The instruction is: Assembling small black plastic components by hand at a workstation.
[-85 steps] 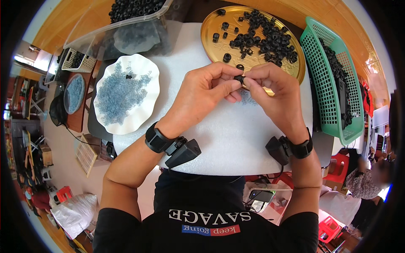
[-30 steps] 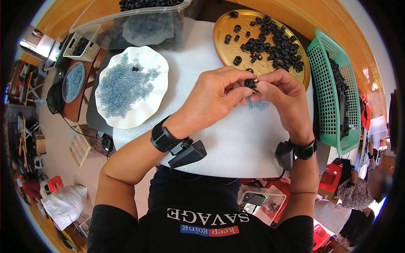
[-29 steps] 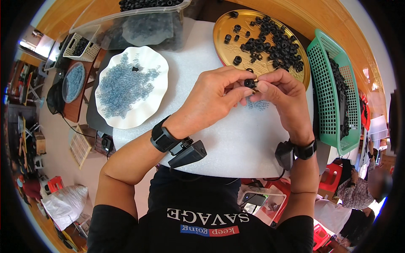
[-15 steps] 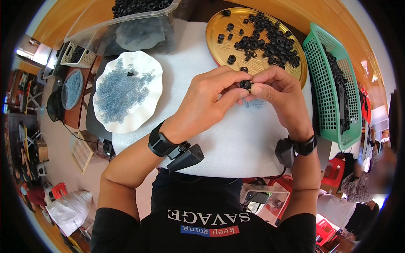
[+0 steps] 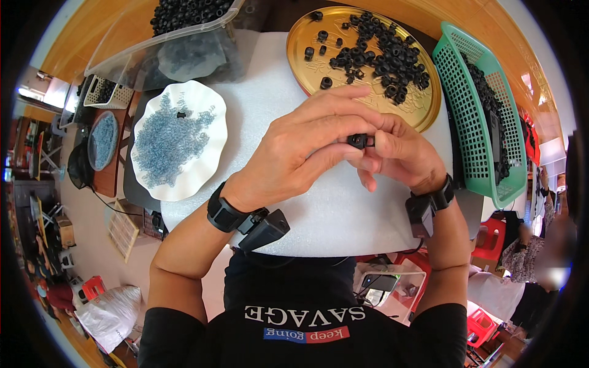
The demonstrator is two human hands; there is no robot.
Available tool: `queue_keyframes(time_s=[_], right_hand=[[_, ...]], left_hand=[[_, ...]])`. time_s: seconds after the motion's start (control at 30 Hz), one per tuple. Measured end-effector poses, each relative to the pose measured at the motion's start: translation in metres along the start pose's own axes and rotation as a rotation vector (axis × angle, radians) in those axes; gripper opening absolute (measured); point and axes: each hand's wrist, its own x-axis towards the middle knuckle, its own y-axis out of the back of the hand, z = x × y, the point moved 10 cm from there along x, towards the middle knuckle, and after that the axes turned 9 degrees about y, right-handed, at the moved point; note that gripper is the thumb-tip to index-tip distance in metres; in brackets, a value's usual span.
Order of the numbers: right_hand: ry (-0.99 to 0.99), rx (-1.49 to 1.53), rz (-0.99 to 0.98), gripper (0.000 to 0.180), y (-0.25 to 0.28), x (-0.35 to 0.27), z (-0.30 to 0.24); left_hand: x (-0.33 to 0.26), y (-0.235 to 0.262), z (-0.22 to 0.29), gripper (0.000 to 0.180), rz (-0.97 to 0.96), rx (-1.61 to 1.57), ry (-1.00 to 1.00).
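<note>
Both hands meet over the white foam-covered table top (image 5: 307,214). Between them is a small black cord lock (image 5: 356,141), its holed body facing up and a narrower end pointing right. My left hand (image 5: 294,144) pinches the body between thumb and fingers. The thumb of my right hand (image 5: 408,150) presses at the narrower end, with its fingers curled beneath. Just beyond the hands lies a round gold tray (image 5: 307,72) bearing many loose black plastic parts (image 5: 392,67). To the left, a white wavy-edged plate (image 5: 211,138) holds a heap of small bluish springs (image 5: 165,147) and one black piece.
A clear plastic bin (image 5: 123,64) of black parts stands at the back left. On the right is a green basket (image 5: 485,122) full of black pieces. Farther left, a round dish (image 5: 104,138) holds more springs. Red stools (image 5: 488,239) and a person are at lower right.
The cord lock has turned, so a narrower end now shows on its right. My right hand has rotated and curled in. The small spring pile seen under the hands is now covered.
</note>
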Motion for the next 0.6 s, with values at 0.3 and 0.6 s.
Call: queue_keyframes(time_s=[0.3, 0.6], right_hand=[[0.086, 0.029, -0.009, 0.037, -0.0046, 0.0017, 0.0017], [0.131, -0.033, -0.033, 0.039, -0.0099, 0.0038, -0.0027]], left_hand=[[-0.0005, -0.0024, 0.0026, 0.028, -0.050, -0.097, -0.005], [0.0008, -0.0015, 0.0058, 0.034, 0.017, 0.070, -0.079]])
